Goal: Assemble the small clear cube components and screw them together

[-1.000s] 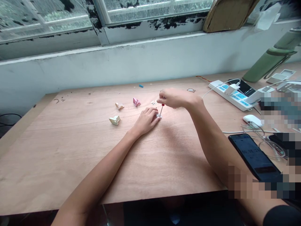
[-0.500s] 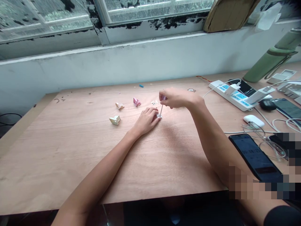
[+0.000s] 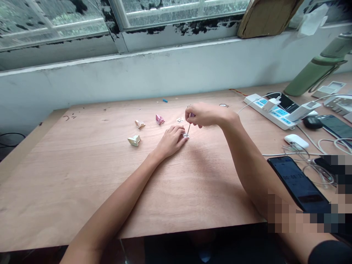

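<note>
My right hand (image 3: 202,113) is closed round the handle of a thin screwdriver (image 3: 189,129), whose shaft points down. Its tip meets a small whitish part (image 3: 186,135) on the wooden table (image 3: 90,176). My left hand (image 3: 172,140) lies low on the table, thumb and fingers closed on the left side of that same part. Just behind sits a small cluster of tiny pieces (image 3: 180,120). To the left stand a pink piece (image 3: 160,119), a peach piece (image 3: 139,124) and a pale yellow piece (image 3: 134,140).
A blue bit (image 3: 165,100) lies near the wall. On the right are a power strip (image 3: 272,112), a green bottle (image 3: 316,68), a black mouse (image 3: 312,123), a white earphone case (image 3: 297,141), loose cables and a phone (image 3: 298,183) beside my right forearm.
The fingers of my right hand have shifted slightly on the screwdriver handle. My left hand and the small part look unmoved.
</note>
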Tool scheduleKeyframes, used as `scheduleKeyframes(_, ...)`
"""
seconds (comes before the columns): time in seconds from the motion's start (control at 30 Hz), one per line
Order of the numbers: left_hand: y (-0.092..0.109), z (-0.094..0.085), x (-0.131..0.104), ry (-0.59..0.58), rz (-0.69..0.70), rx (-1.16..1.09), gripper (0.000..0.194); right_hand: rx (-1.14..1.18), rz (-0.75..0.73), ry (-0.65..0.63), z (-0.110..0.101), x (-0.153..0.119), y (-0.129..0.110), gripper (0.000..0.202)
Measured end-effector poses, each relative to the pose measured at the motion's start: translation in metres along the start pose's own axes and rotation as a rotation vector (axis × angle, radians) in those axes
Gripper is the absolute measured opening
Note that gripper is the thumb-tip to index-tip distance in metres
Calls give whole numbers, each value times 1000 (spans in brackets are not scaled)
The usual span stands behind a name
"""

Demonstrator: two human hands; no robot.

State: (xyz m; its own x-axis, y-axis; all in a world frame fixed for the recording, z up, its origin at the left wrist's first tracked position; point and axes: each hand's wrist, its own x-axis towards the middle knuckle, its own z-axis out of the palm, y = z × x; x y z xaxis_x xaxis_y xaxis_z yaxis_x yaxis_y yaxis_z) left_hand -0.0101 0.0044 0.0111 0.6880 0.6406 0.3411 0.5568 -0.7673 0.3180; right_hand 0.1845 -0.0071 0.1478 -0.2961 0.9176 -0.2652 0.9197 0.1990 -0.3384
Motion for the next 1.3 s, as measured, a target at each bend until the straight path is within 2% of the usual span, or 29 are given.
scheduleKeyframes(0.13,0,1,0,2,5,-3,18,7,18,2,-2,-1,4,25)
scheduleKeyframes(0.3,0,0,0,0,1,-1,18,-17,17,2,-1,0,8,19)
scheduleKeyframes(0.67,-1,2,0,3,7,2,19,-6,31,19,-4,-4,5,16)
scheduleKeyframes(0.97,1,0,0,-6,-1,3,19,-24,33,83,-1,-2,4,16)
scheduleKeyframes(1.3,-1,1,0,4,6,-10,19,-26,44,56,-2,-2,5,17)
